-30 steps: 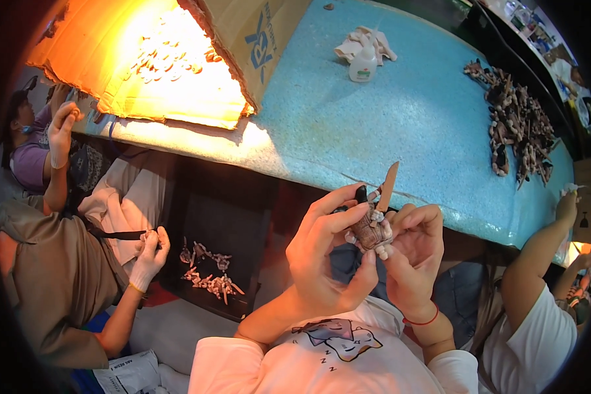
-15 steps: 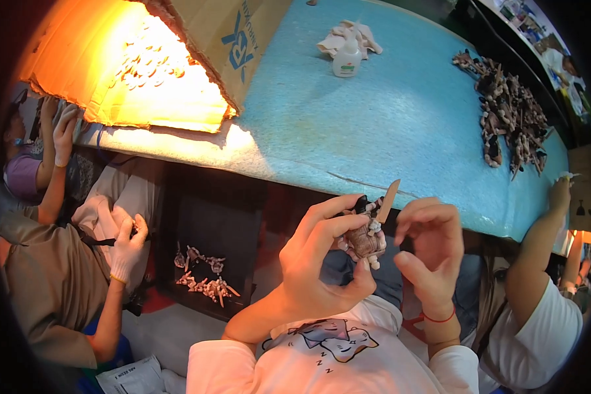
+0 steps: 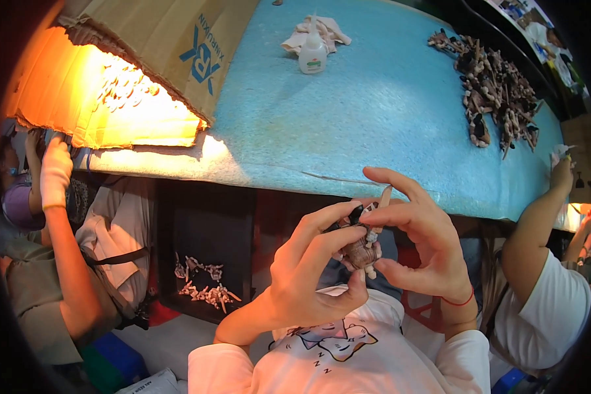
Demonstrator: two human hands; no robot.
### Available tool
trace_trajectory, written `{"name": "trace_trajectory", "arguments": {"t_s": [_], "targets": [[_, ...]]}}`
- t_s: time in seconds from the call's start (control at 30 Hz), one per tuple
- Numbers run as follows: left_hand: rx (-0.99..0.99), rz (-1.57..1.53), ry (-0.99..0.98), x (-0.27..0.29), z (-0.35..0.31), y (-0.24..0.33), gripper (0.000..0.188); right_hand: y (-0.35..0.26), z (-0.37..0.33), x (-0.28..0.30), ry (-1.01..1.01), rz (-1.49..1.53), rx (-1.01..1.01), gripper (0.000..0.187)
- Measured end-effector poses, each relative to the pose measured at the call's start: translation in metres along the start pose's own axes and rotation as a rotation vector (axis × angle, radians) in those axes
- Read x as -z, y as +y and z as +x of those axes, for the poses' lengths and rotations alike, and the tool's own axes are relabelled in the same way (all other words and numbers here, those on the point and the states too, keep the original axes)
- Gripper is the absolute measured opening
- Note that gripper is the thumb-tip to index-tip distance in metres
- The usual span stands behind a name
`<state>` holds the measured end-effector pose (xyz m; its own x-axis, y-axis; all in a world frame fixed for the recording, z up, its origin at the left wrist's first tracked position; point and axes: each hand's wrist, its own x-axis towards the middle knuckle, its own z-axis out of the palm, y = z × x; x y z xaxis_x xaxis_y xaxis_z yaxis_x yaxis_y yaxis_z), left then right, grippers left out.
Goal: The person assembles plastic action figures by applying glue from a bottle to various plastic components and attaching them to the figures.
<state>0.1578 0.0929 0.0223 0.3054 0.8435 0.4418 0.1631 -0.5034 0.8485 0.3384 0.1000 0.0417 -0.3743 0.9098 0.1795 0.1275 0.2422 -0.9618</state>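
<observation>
A small painted figurine [image 3: 360,253], brown and pale with a black part on top, is pinched in my left hand [image 3: 302,262] between thumb and fingers. From its upper side sticks a flat tan blade-like piece [image 3: 385,196]. My right hand [image 3: 423,240], with a red cord at the wrist, closes on the figurine's right side. One fingertip presses near the base of the blade, and the thumb lies by its lower edge. The fingers hide part of the figurine. I hold it in front of my chest, just off the table's near edge.
On the blue-covered table [image 3: 348,125] stand a clear dropper bottle [image 3: 313,56] and a crumpled cloth [image 3: 335,33]. Figurines pile up at far right [image 3: 499,92]. A cardboard box [image 3: 171,46] shelters brightly lit small parts. A dark tray [image 3: 203,217] below holds more pieces. Co-workers sit on both sides.
My right hand has moved left onto the figurine, from just beside it. The table scene has shifted left in view. The left co-worker's gloved hand has risen toward the table.
</observation>
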Motion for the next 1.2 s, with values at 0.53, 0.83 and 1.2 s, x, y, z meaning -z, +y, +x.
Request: {"name": "trace_trajectory", "arguments": {"t_s": [0.53, 0.83, 1.2], "targets": [[-0.009, 0.090, -0.064, -0.001, 0.005, 0.003, 0.042, 0.007, 0.002, -0.005, -0.025, 0.319, -0.150, 0.044], [0.093, 0.089, -0.147, -0.005, 0.010, 0.010, 0.042, 0.016, -0.005, 0.001, -0.019, 0.443, -0.202, 0.048], [0.081, 0.081, -0.218, -0.007, 0.016, 0.013, 0.041, 0.018, -0.013, 0.009, -0.002, 0.476, -0.152, 0.046]]}}
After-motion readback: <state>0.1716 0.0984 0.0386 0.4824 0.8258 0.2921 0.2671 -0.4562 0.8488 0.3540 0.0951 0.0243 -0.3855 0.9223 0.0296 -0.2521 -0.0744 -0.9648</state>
